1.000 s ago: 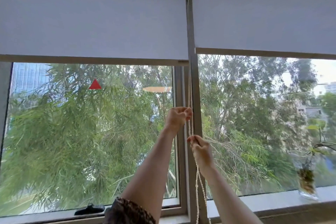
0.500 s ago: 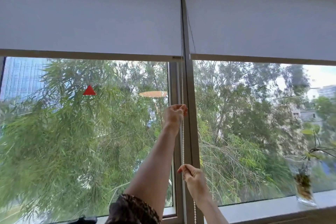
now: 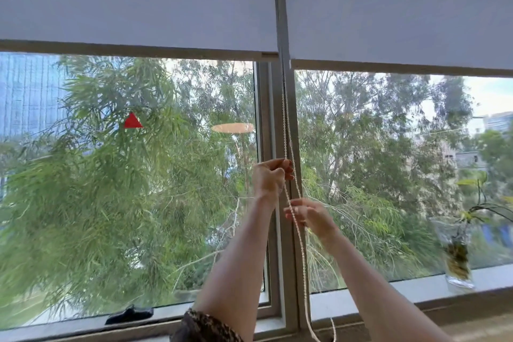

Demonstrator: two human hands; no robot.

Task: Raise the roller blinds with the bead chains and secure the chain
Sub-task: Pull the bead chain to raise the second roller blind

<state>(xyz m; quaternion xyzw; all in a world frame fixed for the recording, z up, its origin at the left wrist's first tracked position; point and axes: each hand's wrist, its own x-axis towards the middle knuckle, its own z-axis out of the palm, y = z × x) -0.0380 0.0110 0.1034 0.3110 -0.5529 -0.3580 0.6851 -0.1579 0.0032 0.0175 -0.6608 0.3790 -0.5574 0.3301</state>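
Our right hand (image 3: pixel 312 216) has risen, regripping the bead chain (image 3: pixel 288 130) below our clenched left hand (image 3: pixel 270 176) (blinds half raised).

- I see both blinds (image 3: pixel 138 0) in pale grey-white, each with a darker grey bottom bar.
- The chain (image 3: pixel 288 130) is cream-white beads.
- My sleeve (image 3: pixel 205 326) is a brown-and-black leopard print.
- There's a red triangle (image 3: pixel 132 121) on the glass.
- The frame (image 3: pixel 280 108) is grey.
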